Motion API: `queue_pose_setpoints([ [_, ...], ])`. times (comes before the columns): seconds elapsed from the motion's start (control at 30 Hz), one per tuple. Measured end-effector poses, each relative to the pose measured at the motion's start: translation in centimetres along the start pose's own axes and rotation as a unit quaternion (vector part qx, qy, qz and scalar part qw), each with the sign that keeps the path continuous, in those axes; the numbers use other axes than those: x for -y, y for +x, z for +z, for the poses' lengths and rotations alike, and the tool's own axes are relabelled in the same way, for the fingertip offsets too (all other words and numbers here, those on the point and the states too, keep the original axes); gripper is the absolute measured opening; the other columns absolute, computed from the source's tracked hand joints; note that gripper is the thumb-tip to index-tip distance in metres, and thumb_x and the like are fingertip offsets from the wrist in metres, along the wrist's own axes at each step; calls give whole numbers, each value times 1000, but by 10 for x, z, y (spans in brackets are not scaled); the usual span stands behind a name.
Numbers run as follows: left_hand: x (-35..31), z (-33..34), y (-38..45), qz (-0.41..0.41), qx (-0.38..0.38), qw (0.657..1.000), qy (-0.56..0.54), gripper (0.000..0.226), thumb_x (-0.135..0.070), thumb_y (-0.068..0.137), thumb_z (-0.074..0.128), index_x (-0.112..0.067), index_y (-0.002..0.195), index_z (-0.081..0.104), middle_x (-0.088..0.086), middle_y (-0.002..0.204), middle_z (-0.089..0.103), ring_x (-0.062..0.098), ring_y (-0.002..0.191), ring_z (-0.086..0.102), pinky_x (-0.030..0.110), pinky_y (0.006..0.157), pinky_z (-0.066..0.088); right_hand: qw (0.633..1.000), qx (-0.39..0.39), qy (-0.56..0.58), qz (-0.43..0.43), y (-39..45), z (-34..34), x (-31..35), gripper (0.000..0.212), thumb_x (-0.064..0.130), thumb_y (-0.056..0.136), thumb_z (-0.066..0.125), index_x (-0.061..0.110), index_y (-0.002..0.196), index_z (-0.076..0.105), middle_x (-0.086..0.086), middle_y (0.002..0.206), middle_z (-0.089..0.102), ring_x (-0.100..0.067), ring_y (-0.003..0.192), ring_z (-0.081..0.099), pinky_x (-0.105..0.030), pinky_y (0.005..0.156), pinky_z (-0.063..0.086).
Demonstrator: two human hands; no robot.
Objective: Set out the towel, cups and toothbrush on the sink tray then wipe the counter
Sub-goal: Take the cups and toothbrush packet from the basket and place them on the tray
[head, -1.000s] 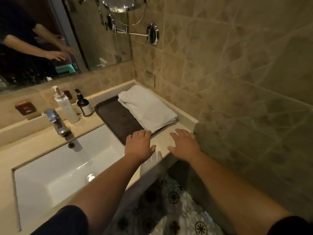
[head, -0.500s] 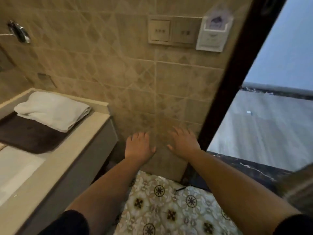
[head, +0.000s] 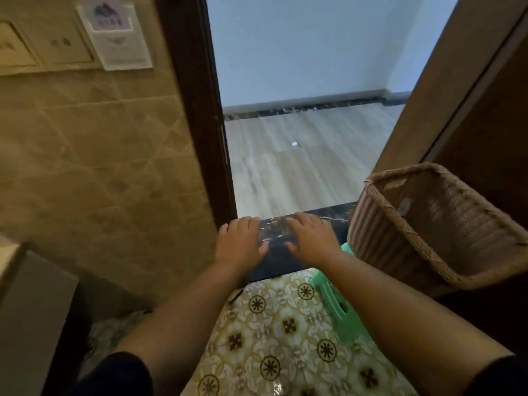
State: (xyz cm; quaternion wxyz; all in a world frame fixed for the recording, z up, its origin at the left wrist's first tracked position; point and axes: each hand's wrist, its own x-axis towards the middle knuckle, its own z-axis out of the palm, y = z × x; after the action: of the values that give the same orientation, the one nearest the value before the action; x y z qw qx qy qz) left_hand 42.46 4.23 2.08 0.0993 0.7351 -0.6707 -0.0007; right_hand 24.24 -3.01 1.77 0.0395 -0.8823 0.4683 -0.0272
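Note:
My left hand (head: 239, 242) and my right hand (head: 312, 238) are held out in front of me, palms down, fingers spread, holding nothing. They hover over the dark marble doorstep (head: 274, 247) of the bathroom door. The towel, the tray, cups and toothbrush are out of view. Only a corner of the sink counter (head: 17, 270) shows at the lower left edge.
A wicker basket (head: 400, 241) stands at the right, on or beside a green plastic stool (head: 337, 307). A dark door frame (head: 197, 110) rises left of the open doorway; the brown door (head: 463, 81) is at the right. Wall switches (head: 60, 44) and a card holder (head: 114, 35) hang upper left.
My view has swung right from the sink, tray and white towel to the doorway. Both hands stayed out in front, open and empty, and left the counter edge.

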Motion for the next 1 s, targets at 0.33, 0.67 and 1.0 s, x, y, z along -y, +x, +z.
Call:
queue_pose_setpoints([
  [0.33, -52, 22, 29, 124, 22, 992, 1, 58, -55, 88, 52, -22, 134, 46, 1, 131, 57, 24, 119, 52, 42, 98, 39, 990, -9, -18, 138, -48, 5, -48, 63, 53, 86, 57, 27, 140, 38, -4, 148, 41, -26, 135, 38, -49, 106, 33],
  [0.67, -149, 43, 48, 219, 50, 974, -18, 60, -57, 88, 48, -21, 136, 46, 4, 136, 56, 26, 123, 51, 45, 99, 43, 978, -18, -24, 204, -103, -13, -120, 57, 51, 86, 56, 25, 135, 43, -4, 141, 47, -27, 126, 45, -46, 99, 38],
  [1.0, -292, 61, 69, 215, 36, 976, -25, 51, -57, 87, 49, -19, 122, 52, 7, 122, 62, 29, 110, 57, 44, 88, 46, 983, -2, -10, 184, -151, -36, -255, 54, 49, 90, 53, 20, 135, 43, -6, 136, 48, -30, 123, 47, -47, 96, 41],
])
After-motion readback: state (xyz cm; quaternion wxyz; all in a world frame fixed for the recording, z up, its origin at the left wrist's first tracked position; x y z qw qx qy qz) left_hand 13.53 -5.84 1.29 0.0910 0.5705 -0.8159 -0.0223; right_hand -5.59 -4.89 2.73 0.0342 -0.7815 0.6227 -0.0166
